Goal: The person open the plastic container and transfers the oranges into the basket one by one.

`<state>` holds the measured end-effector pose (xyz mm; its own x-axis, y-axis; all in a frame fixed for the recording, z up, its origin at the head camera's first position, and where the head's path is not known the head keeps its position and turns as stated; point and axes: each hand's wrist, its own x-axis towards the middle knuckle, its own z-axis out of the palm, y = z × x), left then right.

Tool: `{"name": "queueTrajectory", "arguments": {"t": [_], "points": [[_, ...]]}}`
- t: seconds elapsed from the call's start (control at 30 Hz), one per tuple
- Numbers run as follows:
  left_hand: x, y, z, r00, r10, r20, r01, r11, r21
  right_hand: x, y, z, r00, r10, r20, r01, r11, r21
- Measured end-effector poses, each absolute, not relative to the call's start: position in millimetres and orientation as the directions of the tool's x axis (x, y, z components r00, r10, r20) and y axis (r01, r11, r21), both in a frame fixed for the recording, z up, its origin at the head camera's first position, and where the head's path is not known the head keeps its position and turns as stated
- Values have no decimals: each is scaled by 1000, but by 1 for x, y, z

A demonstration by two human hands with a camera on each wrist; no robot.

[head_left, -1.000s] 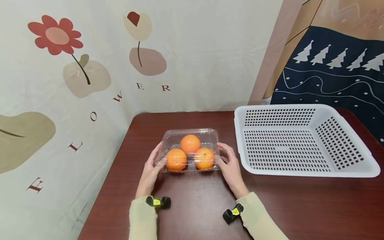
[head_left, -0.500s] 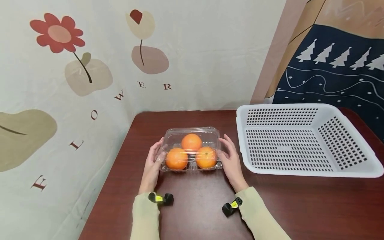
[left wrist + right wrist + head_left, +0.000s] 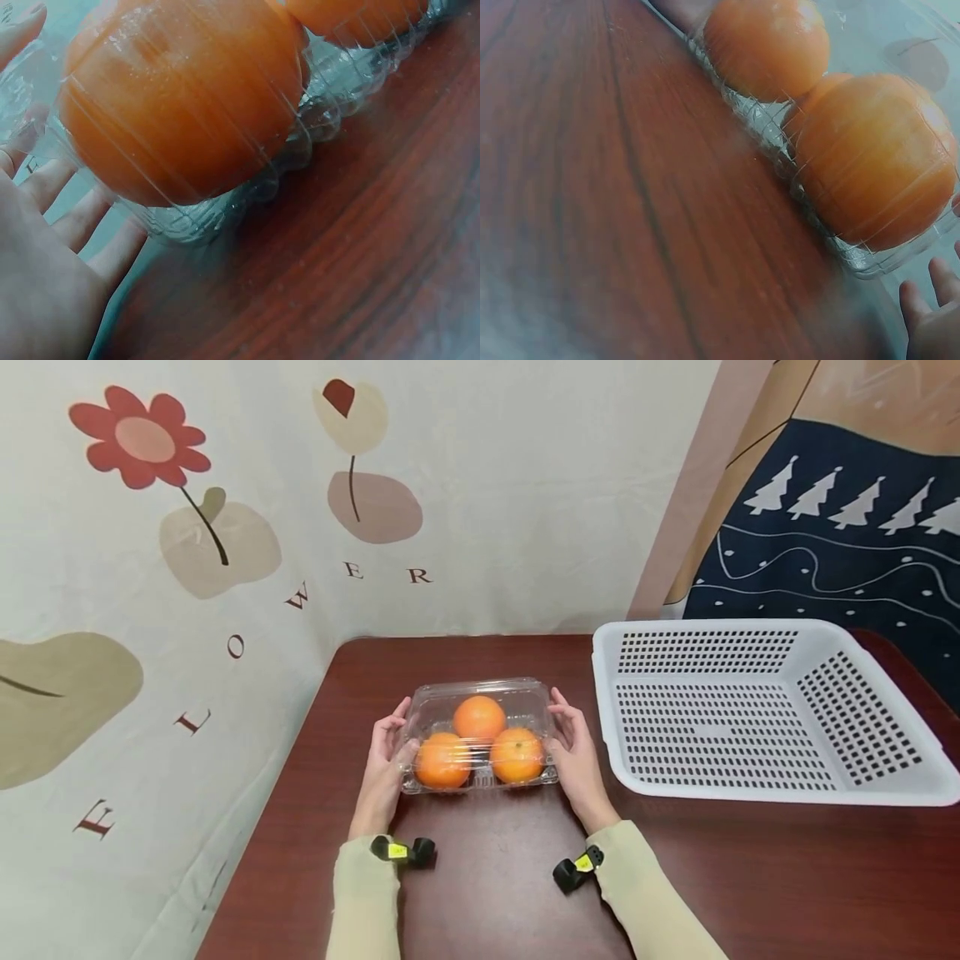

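A dark wooden table point(image 3: 487, 893) stands against a wall cloth printed with flowers, with a white basket point(image 3: 757, 714) on its right side. Near the middle lies a clear plastic box point(image 3: 480, 735) holding three oranges point(image 3: 479, 718), between the left hand point(image 3: 384, 768) and right hand point(image 3: 573, 760). Each hand's fingers lie fairly straight against an end wall, seemingly pressing rather than clenching.
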<state>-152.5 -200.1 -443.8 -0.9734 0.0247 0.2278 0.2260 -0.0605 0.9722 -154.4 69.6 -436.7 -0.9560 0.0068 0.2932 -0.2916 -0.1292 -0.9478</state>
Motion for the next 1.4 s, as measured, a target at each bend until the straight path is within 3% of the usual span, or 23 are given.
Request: {"name": "queueTrajectory", "arguments": {"t": [0.2,0.53,1.0,1.4], "points": [[-152,-196,-436,-978,23,206,204,-68,977,-158,71,-436,-954,-9,301,-298,-117,-947],[-146,-193,-426,-979,95,182,186,39,982,-158,70,-438,-963,-57,265,-254,-146,-956],[-145,-194,-427,-965,173,199,203,6,979,-157,69,-439,-966,-52,253,-245,-130,-961],[-146,-192,-429,-973,148,177,177,-8,984,-159,70,-441,-957,-92,275,-270,-71,-960]]}}
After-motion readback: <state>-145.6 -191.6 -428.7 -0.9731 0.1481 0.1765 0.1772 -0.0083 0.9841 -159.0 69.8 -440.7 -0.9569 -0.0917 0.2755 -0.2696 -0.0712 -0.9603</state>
